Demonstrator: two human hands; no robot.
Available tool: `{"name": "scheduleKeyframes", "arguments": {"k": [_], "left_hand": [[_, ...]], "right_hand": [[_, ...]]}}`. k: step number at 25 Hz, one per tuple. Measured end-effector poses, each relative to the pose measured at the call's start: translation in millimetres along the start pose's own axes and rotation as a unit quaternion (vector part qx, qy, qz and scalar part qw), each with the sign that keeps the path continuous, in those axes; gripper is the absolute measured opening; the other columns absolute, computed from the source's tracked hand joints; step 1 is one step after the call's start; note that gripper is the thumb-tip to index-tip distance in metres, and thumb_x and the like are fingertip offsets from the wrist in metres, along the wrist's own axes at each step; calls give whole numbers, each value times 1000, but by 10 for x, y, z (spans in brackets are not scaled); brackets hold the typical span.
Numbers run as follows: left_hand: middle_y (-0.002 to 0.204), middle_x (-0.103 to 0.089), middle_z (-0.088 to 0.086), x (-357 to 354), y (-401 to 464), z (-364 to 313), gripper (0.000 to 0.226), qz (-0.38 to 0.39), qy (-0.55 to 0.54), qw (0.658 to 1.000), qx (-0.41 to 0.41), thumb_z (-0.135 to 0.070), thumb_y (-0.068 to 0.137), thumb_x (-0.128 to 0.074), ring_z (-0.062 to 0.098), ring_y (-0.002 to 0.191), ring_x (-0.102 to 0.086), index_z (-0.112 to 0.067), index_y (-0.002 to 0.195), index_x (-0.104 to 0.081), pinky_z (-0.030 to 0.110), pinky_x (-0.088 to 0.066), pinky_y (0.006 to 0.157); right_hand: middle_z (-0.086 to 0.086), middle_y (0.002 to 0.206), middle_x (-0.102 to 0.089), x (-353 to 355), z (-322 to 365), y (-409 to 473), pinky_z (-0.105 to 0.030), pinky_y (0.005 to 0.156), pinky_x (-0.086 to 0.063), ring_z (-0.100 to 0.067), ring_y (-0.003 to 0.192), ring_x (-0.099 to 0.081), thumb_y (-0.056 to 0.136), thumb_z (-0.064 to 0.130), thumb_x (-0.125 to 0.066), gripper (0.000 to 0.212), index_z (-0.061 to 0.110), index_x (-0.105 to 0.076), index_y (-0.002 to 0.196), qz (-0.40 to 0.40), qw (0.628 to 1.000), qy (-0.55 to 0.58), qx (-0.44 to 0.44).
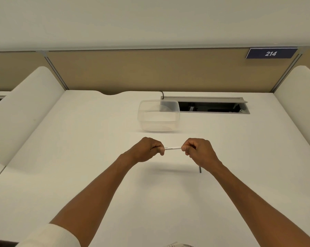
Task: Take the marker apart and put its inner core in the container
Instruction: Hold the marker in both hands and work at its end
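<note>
Both arms reach forward; left hand (147,148) and right hand (198,150) fisted, knuckles up, thumbs facing.

Bench (97,175) surface bare between the two hands and the clear container (158,115); passage straight ahead unobstructed. Container stands open-topped, reachable from above. Just behind and right of it, an open cable hatch (213,106) forms a recess in the surface, with a dark cable (160,93) at its left end. A small dark rod (200,169) lies by the right wrist. Curved white side dividers (25,107) bound both flanks; a tan partition (132,72) closes the rear.
</note>
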State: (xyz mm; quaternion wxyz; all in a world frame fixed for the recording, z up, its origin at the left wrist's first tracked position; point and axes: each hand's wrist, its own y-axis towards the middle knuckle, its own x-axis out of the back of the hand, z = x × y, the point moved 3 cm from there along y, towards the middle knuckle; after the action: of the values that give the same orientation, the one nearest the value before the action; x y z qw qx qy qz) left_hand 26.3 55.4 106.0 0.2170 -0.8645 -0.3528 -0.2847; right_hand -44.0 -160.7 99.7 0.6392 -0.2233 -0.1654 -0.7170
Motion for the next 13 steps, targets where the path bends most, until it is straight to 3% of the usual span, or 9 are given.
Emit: {"name": "scheduleKeyframes", "arguments": {"k": [4,6,8,10,13], "left_hand": [[55,-47,-11,11,39,-43,26,19,3,1000,2,-28,99,-55,14,58,-41,-20,79,-71,24,-37,56],[51,-47,-13,25,51,-47,26,12,6,1000,-1,-28,99,-56,10,56,-40,-22,78,-71,19,-36,54],[54,-53,-15,51,55,-54,24,-9,30,999,-16,-26,98,-57,6,54,-41,-21,79,-71,17,-35,53],[67,-63,-9,57,63,-53,22,-26,76,996,-37,-26,97,-57,10,62,-48,-19,82,-71,25,-40,60],[78,-67,-5,8,78,-90,23,-37,130,990,-50,-31,98,-55,16,73,-55,-17,86,-69,33,-44,67]], "right_hand": [[7,59,-62,21,-6,-27,-21,54,-41,-8,55,-50,88,8,-66,18,16,-70,73,-34,999,15,37],[7,60,-63,43,-12,-24,-20,54,-43,-8,55,-51,88,9,-67,16,17,-70,73,-30,999,28,34],[2,63,-66,50,-28,-17,-23,52,-47,-10,56,-56,89,14,-68,14,15,-72,76,22,996,88,-16],[-4,63,-63,17,-58,-43,-25,46,-45,-14,54,-55,93,28,-66,26,9,-70,76,77,979,169,-82],[1,54,-51,-80,-77,-103,-22,40,-31,-12,45,-42,92,57,-54,52,14,-62,64,103,961,189,-173]]}}
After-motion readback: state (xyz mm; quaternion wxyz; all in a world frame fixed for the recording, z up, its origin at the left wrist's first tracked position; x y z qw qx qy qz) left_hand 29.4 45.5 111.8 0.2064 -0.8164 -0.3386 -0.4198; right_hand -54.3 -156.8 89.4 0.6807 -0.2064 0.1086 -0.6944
